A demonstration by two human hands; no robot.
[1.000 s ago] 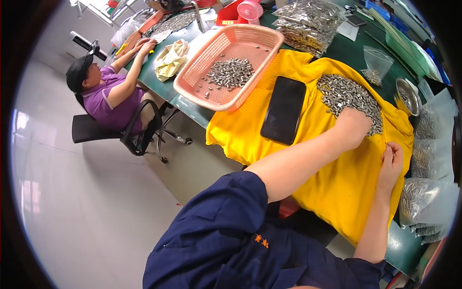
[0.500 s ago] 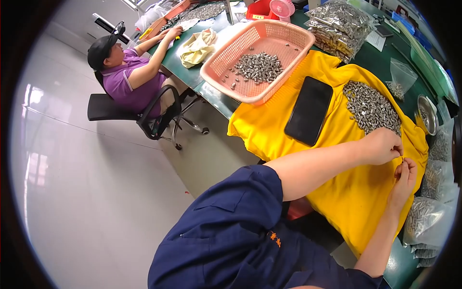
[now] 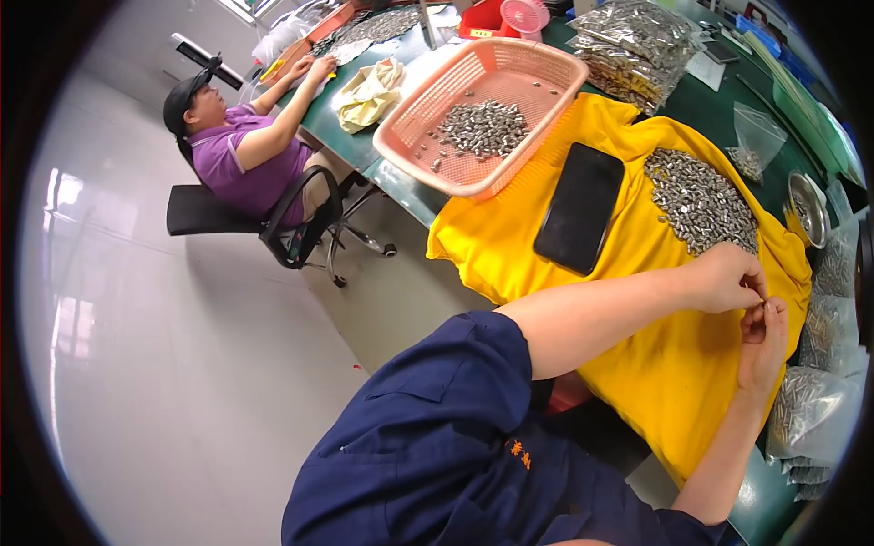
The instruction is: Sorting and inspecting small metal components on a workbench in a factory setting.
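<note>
Over the yellow cloth (image 3: 637, 337), at its right side, my two hands meet with their fingertips together. My left hand (image 3: 726, 276) is closed in a pinch, palm down. From below, my right hand (image 3: 765, 338) pinches at the same spot, its thumb and forefinger pressed together. Something tiny and dark seems to sit between the fingertips, too small to name. Just beyond my left hand lies a heap of small silvery metal cylinders (image 3: 701, 202) on the cloth. A black phone (image 3: 580, 209) rests on the cloth left of that heap.
A pink plastic basket (image 3: 401, 150) with more metal pieces stands behind the phone. Clear bags of metal parts (image 3: 806, 409) line the right edge, near a metal bowl (image 3: 807, 209). A large bag (image 3: 633, 50) lies at the back. A co-worker (image 3: 246, 150) sits far left.
My fingertips have drawn closer together, and a yellowish bit seen between them earlier no longer shows. My right hand has turned slightly. The view has shifted a little.
</note>
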